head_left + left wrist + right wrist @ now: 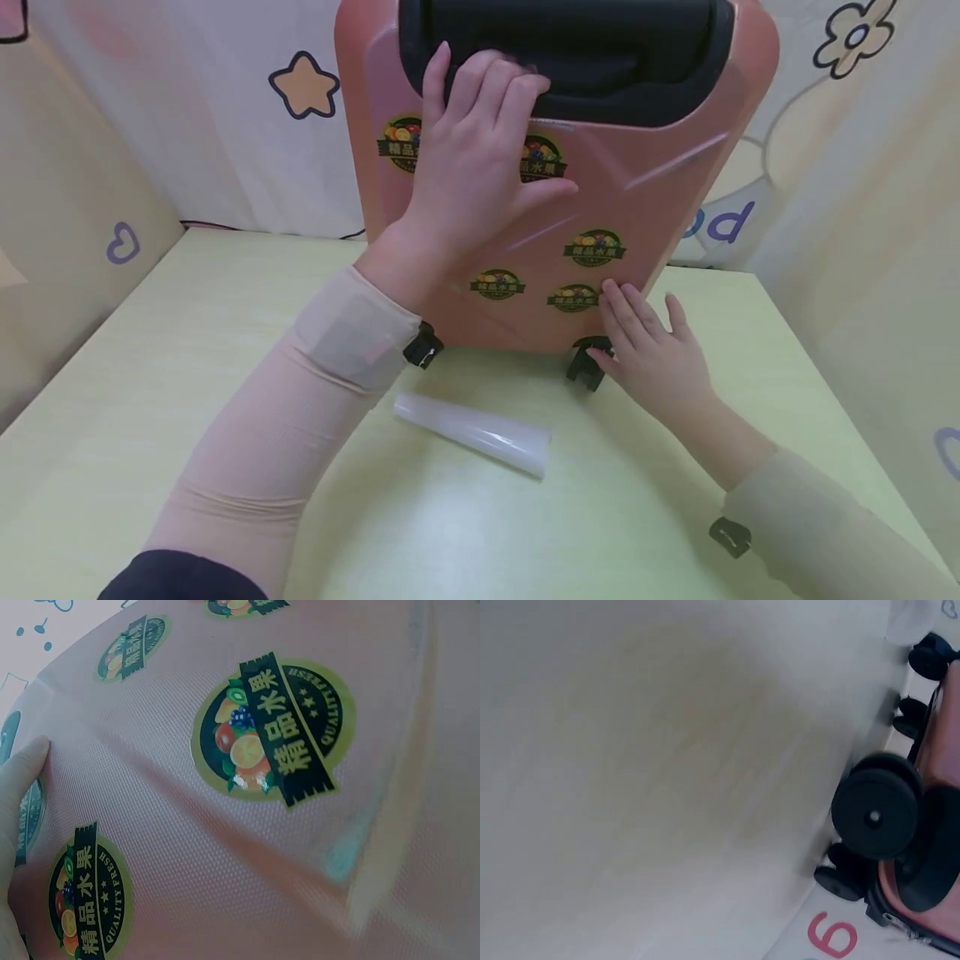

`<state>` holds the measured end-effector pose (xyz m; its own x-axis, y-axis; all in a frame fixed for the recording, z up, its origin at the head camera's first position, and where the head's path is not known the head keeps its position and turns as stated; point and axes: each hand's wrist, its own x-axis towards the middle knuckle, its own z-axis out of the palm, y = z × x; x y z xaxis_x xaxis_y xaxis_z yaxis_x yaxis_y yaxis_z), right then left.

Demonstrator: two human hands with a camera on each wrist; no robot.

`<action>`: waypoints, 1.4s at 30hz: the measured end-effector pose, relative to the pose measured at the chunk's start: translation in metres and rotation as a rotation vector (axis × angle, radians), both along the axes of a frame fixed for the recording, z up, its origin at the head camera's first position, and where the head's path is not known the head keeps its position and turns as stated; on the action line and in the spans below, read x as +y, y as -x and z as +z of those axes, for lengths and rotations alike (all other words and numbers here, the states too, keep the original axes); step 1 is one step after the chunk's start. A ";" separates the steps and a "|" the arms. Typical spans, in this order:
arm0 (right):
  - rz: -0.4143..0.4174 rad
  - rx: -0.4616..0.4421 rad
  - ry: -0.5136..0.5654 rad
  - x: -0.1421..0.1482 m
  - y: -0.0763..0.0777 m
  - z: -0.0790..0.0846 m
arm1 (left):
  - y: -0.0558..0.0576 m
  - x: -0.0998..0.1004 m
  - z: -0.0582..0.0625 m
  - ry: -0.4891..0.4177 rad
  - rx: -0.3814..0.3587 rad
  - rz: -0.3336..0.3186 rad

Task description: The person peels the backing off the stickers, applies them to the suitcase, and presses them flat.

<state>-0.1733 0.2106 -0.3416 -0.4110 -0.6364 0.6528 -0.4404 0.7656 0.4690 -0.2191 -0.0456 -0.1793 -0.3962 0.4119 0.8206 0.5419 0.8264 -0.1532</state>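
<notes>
A pink hard-shell suitcase (637, 192) stands upright on its black wheels (587, 367), with a black handle recess (600, 58) near its top. Several round fruit stickers (595, 247) with dark banners are on its face. At the lower edge of the recess my left hand (472, 158) hooks bent fingers over the rim, thumb stretched to the right across a sticker. In the left wrist view only the thumb (22, 776) shows, beside stickers (274, 731). My right hand (656, 350) rests extended fingers against the suitcase's lower right side, near a front wheel.
A rolled whitish, glossy sheet (476, 432) lies on the pale table (465, 533) in front of the suitcase. Behind and at both sides hangs a light cloth (225, 108) printed with stars, hearts and flowers. A thin dark cable (213, 224) runs along the back edge.
</notes>
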 end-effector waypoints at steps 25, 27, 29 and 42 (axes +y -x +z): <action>0.021 -0.056 -0.018 -0.013 -0.009 0.000 | 0.005 0.001 -0.001 -0.017 0.018 -0.008; 0.024 -0.083 -0.034 -0.013 -0.013 -0.003 | 0.004 0.003 -0.002 -0.016 0.010 -0.001; 0.041 -0.101 -0.075 -0.015 -0.018 -0.005 | 0.003 0.004 -0.002 -0.011 -0.008 0.001; 0.166 0.055 -0.213 -0.014 0.031 0.001 | 0.003 -0.001 0.000 -0.017 0.001 -0.013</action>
<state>-0.2042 0.1966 -0.3409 -0.2567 -0.8174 0.5158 -0.5210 0.5665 0.6385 -0.2220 -0.0471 -0.1793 -0.3902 0.4029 0.8279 0.5527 0.8216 -0.1394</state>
